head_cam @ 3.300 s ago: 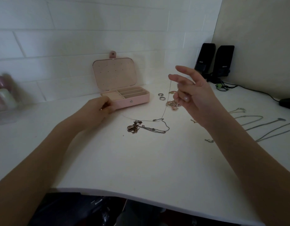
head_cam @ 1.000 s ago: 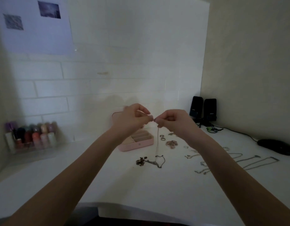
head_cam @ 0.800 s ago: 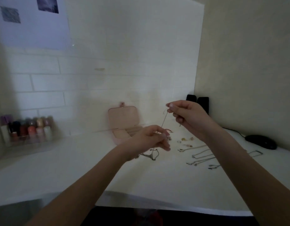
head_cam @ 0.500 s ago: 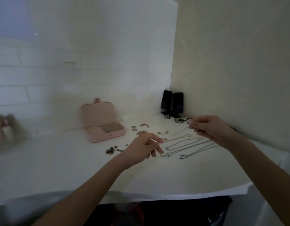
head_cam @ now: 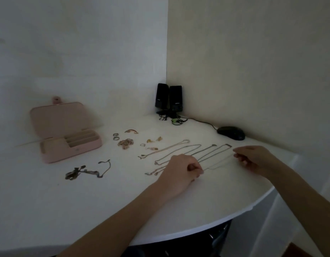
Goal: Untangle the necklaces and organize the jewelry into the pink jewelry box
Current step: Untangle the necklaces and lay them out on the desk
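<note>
1. The left hand [head_cam: 180, 169] pinched one end of a thin chain [head_cam: 218, 163] low over the white table [head_cam: 104, 201]; the right hand [head_cam: 253, 158] pinched its other end, the chain stretched straight between them.
2. Just beyond the hands, several necklaces [head_cam: 179, 151] lay straightened side by side, while a tangled clump [head_cam: 86, 170] sat apart to the left.
3. Rings [head_cam: 116, 136] and small pieces [head_cam: 125, 142] lay farther back.
4. The pink jewelry box [head_cam: 67, 143] stood open at far left, lid upright.
5. Two black speakers [head_cam: 168, 98] filled the corner, a mouse [head_cam: 231, 133] to their right.
</note>
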A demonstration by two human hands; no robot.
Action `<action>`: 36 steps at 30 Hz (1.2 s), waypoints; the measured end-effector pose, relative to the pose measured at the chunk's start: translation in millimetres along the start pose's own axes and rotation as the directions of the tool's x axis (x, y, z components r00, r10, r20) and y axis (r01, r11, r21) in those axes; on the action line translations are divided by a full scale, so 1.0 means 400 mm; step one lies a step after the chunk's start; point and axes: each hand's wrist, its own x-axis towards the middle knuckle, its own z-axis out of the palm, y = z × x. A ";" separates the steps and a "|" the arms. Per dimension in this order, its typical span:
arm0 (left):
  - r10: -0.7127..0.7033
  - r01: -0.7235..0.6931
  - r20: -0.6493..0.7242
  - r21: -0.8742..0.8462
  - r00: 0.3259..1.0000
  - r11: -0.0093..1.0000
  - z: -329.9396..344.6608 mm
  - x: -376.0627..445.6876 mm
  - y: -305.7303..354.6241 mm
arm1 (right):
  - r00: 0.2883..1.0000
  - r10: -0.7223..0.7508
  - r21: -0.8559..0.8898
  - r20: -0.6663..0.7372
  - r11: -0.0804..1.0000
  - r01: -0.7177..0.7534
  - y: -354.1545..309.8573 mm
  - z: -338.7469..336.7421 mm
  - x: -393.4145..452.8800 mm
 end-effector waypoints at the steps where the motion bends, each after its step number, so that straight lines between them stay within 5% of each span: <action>1: 0.008 -0.009 0.005 0.020 1.000 1.000 0.009 0.012 0.001 | 0.999 -0.013 0.005 -0.038 1.000 0.013 0.006 -0.003 0.015; 4: 0.052 -0.053 0.009 0.088 0.999 0.995 0.025 0.035 0.005 | 0.977 -0.144 -0.122 -0.155 0.985 0.125 0.016 -0.015 0.054; 8: 0.076 -0.077 0.014 0.141 0.997 0.987 0.039 0.034 0.001 | 0.875 -0.417 -0.491 -0.244 0.832 0.259 0.015 -0.011 0.042; 12: 0.091 -0.088 -0.001 0.246 0.996 0.965 0.032 0.019 -0.008 | 0.827 -0.561 -0.562 -0.027 0.693 0.452 0.024 0.046 -0.056; 15: 0.115 -0.113 0.011 0.287 0.993 0.951 0.018 0.008 -0.009 | 0.897 -0.355 -0.780 0.262 0.470 0.414 0.061 0.076 -0.101; 19: 0.125 -0.135 0.051 0.281 0.991 0.950 0.013 -0.002 -0.009 | 0.943 -0.188 -0.888 0.276 0.326 0.324 0.063 0.066 -0.062; 24: 0.165 -0.191 0.098 0.424 0.981 0.885 0.027 -0.021 0.004 | 0.970 -0.167 -0.910 0.175 0.349 0.225 0.057 0.066 -0.008; 28: 0.233 -0.248 0.095 0.521 0.968 0.817 0.024 -0.031 0.012 | 0.927 -0.375 -0.864 -0.013 0.471 0.179 0.049 0.105 -0.026; 30: 0.296 -0.281 0.059 0.533 0.953 0.798 0.016 -0.044 0.007 | 0.873 -0.486 -0.800 -0.034 0.536 0.268 0.029 0.161 -0.065; 36: 0.329 -0.292 0.026 0.533 0.944 0.794 -0.130 -0.138 -0.058 | 0.712 -0.677 -0.549 0.188 0.529 0.648 -0.055 0.390 -0.201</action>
